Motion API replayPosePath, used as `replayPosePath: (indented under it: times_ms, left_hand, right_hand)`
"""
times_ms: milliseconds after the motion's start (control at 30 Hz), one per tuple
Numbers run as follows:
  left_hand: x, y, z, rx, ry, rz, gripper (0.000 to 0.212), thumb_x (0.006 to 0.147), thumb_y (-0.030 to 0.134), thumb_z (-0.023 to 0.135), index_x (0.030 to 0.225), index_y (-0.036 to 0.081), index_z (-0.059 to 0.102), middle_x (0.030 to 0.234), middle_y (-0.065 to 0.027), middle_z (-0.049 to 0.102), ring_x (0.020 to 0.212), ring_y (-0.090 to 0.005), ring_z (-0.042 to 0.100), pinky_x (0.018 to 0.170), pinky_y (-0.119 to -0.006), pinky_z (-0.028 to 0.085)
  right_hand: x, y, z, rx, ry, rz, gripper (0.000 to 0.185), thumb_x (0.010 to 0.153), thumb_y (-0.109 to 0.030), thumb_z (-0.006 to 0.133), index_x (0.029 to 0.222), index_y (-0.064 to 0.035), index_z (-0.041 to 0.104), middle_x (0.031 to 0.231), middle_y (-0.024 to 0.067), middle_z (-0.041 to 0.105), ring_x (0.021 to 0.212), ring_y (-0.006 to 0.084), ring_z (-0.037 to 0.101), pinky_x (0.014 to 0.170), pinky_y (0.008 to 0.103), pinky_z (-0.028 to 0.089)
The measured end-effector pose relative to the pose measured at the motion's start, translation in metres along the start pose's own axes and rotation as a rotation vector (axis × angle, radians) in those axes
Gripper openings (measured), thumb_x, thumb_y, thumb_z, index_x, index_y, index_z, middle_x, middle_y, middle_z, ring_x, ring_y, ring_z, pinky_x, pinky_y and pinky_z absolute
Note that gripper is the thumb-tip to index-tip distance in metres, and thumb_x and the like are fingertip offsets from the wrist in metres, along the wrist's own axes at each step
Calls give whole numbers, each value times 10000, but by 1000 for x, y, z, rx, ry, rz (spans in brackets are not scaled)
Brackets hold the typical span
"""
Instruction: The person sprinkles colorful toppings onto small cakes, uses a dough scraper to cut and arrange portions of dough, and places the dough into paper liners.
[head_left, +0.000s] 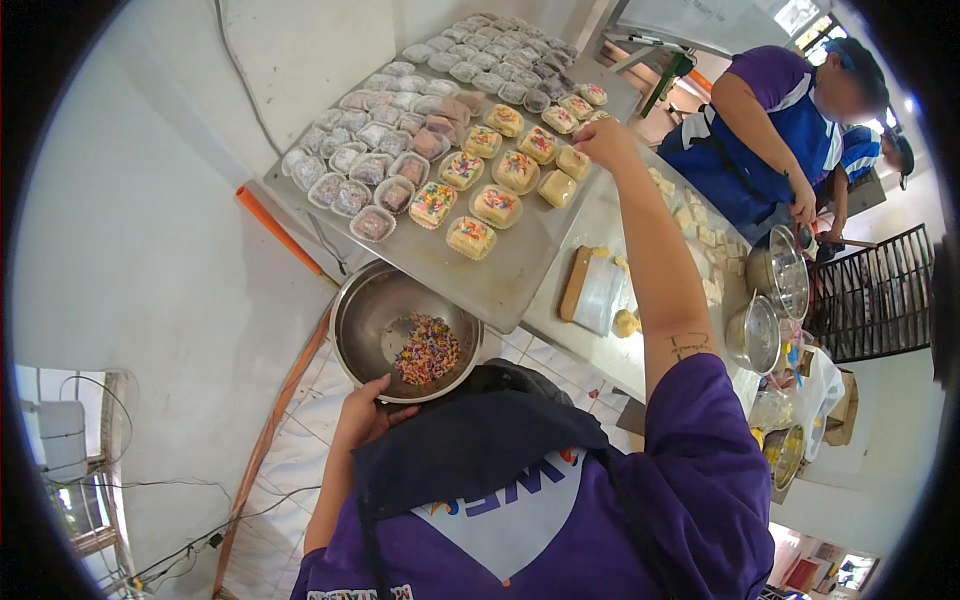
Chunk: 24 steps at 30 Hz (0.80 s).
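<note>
My left hand (366, 414) grips the near rim of a stainless steel bowl (361, 330), thumb over the edge. Multicoloured sprinkles (427, 351) lie in a heap inside it. My right hand (609, 141) reaches over the metal tray (517, 274), fingertips bunched above the yellow sweets in paper cups; whether anything is pinched between them is hidden. Just below those fingers sit two plain yellow sweets, one (574, 162) behind the other (557, 189). Several neighbouring yellow sweets (516, 171) carry sprinkles on top.
Rows of powdered sweets (371, 169) in cups fill the tray's left and far parts. On the right-hand table are a dough scraper (594, 291), cut pale pieces (705, 234) and steel bowls (753, 337). A co-worker (772, 135) stands beyond. An orange pole (281, 232) leans left.
</note>
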<state>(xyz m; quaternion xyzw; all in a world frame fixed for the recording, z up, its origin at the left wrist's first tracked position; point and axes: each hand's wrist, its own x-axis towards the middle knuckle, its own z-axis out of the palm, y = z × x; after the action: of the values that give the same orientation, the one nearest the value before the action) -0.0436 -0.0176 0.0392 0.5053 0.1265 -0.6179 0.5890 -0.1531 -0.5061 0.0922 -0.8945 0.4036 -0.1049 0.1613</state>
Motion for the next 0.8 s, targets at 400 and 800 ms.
replayPosePath:
  times_ms: [400,800]
  left_hand:
    - [-1,-5,-25,-21,-27,-21,405,843,175,462,1166,-45,358,1100,-172,494,968,-277,521,772,-396,481]
    - [-13,1,-59,0,-107,-8,364,822,96,440,1135,-76,369,1120,-207,463,999,-315,492,809,-444,461]
  right_hand:
    - [-59,-96,-26,-17,69,-121,176,708,-190,592,804,-54,648,764,114,624,699,239,597,630,336,456]
    - [-247,-245,201,-93,-494,-545,179,686,-130,582,843,-58,629,885,129,588,872,269,566,725,373,467]
